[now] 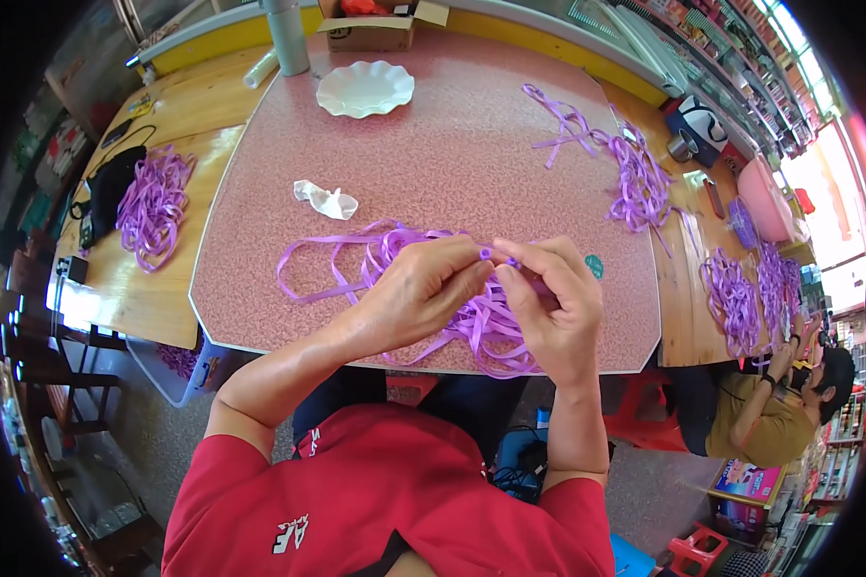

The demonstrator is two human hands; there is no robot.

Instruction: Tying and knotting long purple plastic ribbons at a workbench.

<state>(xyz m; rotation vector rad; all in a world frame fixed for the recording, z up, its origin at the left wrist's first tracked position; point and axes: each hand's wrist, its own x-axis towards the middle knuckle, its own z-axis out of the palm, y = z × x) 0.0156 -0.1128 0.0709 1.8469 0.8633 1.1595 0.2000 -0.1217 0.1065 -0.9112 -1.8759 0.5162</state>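
Close together above the front of the table, both my hands pinch a piece of purple ribbon [486, 255] that shows small and folded between the fingertips. My left hand [421, 288] has its thumb and forefinger pressed together on the ribbon. Facing it, my right hand [558, 303] closes thumb and forefinger on the same piece. Under the hands lies a loose heap of purple ribbon [491, 332], its loops spreading out to the left. Beyond the left hand is a crumpled white tissue [326, 200].
On the pink tabletop [452, 163] stand a scalloped white dish [366, 88] and a grey-green tumbler [287, 38]. More purple ribbon [638, 178] lies at the right edge. Another ribbon bundle [154, 207] rests on the left wooden table. A co-worker [775, 413] sits at the right.
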